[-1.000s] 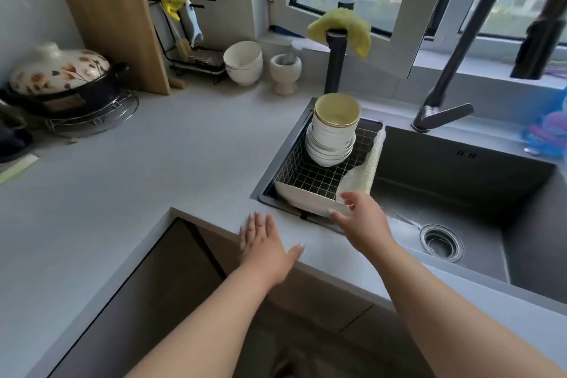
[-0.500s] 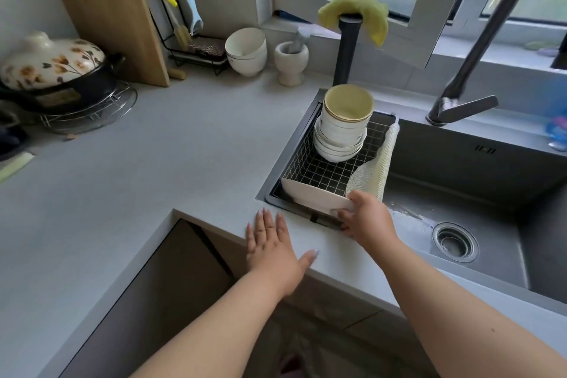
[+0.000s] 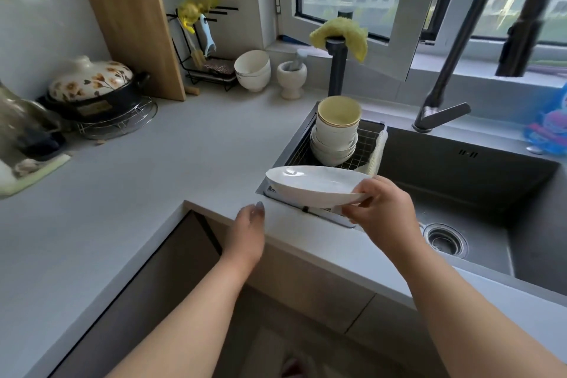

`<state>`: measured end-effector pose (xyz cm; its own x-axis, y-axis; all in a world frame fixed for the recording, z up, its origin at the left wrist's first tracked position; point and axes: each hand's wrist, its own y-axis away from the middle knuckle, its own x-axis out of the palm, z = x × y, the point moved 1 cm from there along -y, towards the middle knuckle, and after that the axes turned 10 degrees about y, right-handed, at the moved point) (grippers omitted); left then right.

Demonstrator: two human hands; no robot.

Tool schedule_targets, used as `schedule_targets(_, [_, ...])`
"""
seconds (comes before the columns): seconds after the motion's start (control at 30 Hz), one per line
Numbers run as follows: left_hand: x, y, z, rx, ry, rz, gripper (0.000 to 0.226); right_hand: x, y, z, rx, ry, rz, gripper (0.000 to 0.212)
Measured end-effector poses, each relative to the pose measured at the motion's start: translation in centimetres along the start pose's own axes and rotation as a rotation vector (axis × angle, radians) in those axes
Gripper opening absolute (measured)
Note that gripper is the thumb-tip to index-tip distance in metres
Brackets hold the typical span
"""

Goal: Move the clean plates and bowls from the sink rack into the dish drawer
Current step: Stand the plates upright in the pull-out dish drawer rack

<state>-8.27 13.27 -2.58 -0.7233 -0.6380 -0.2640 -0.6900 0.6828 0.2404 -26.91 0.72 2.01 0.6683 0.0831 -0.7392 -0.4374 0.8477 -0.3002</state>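
Fingers of the right hand [image 3: 382, 209] are curling round the right rim of a white plate [image 3: 316, 184], with the thumb lying on top of the rim and the other fingers tucked beneath it. Held this way, the plate is hanging above the near end of the sink rack [image 3: 365, 144], tilted a little, its left edge reaching out over the rack's front corner. It is looking shallow, oval from this angle, plain white and glossy, with light catching the hollow near its left side. Behind it, at the far end of the rack, a stack of white bowls [image 3: 336, 138] is standing upright, the topmost one showing a pale yellow inside. A light cloth [image 3: 376, 153] is hanging over the rack's right edge, beside the dark sink [image 3: 466, 175]. The left hand [image 3: 248, 233] is resting at the front edge of the grey counter [image 3: 138, 169], just left of the rack, gripping nothing; its fingers are pointing forward, and whether they are fully straight cannot be told. Below the counter, dark cabinet fronts [image 3: 159, 279] are showing, and a black tap [image 3: 451, 77] is arching over the sink.
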Motion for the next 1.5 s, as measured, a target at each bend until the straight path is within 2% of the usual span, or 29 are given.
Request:
schedule_targets(0.13, [-1.9,3.1,-1.3,-0.226,0.593,-0.084,0.053,-1.5,3.4,1.4,-0.198,-0.001,0.013,0.032])
schedule_targets(0.2, [-3.3,5.1,-1.6,-0.321,0.779,-0.054,0.059,-1.9,5.1,2.4,-0.294,-0.016,0.039,0.031])
schedule_targets(0.27, [-4.5,7.4,-1.5,-0.390,0.863,-0.033,0.056,-2.1,6.9,3.8,-0.389,-0.041,0.091,0.029])
schedule_targets(0.33, [-5.8,9.9,-1.1,-0.415,0.900,-0.045,0.041,-2.4,8.4,5.4,-0.478,-0.070,0.153,0.025])
schedule_targets(0.43, [-8.1,13.5,0.2,-0.467,0.957,-0.137,0.031,-2.3,9.9,7.4,-0.513,-0.190,0.307,0.018])
schedule_targets(0.5, [-9.6,15.5,1.1,-0.465,0.985,-0.200,0.030,-2.2,10.8,8.7,-0.446,-0.416,0.442,0.017])
schedule_targets(0.6, [-12.0,18.1,2.5,-0.426,1.044,-0.324,0.029,-1.6,12.2,11.3,-0.249,-0.688,0.457,0.023])
schedule_targets(0.7, [-14.7,20.7,4.3,-0.393,1.115,-0.447,0.027,0.5,13.5,14.2,0.029,-0.638,0.528,0.037])
schedule_targets(0.77, [-16.5,22.7,5.5,-0.362,1.161,-0.494,0.026,2.3,14.8,16.2,0.151,-0.622,0.708,0.044])
schedule_targets(0.83, [-18.5,25.0,7.0,-0.337,1.199,-0.518,0.030,4.0,17.0,18.7,0.272,-0.772,0.908,0.037])
schedule_targets(0.9, [-20.6,27.4,8.7,-0.332,1.216,-0.559,0.036,5.5,19.4,21.2,0.370,-0.866,1.029,0.035])
schedule_targets(1.03, [-25.2,33.0,12.9,-0.342,1.196,-0.655,0.046,8.3,24.8,26.4,0.414,-0.846,1.125,0.036])
schedule_targets(1.13, [-28.5,37.4,16.3,-0.351,1.125,-0.719,0.044,9.8,29.5,30.1,0.405,-0.765,1.176,0.023])
schedule_targets(1.23, [-31.6,41.7,20.1,-0.423,0.987,-0.777,0.053,11.6,34.2,33.3,0.380,-0.666,1.210,0.012])
schedule_targets(1.3, [-33.7,44.5,22.9,-0.503,0.820,-0.833,0.056,12.9,37.2,35.1,0.358,-0.606,1.227,0.009])
schedule_targets(1.4, [-36.4,49.0,27.0,-0.549,0.499,-0.913,0.046,15.3,41.5,37.3,0.293,-0.492,1.262,0.007])
schedule_targets(1.5, [-38.4,53.0,30.8,-0.562,0.187,-0.899,0.046,17.7,45.9,38.6,0.229,-0.389,1.281,0.004])
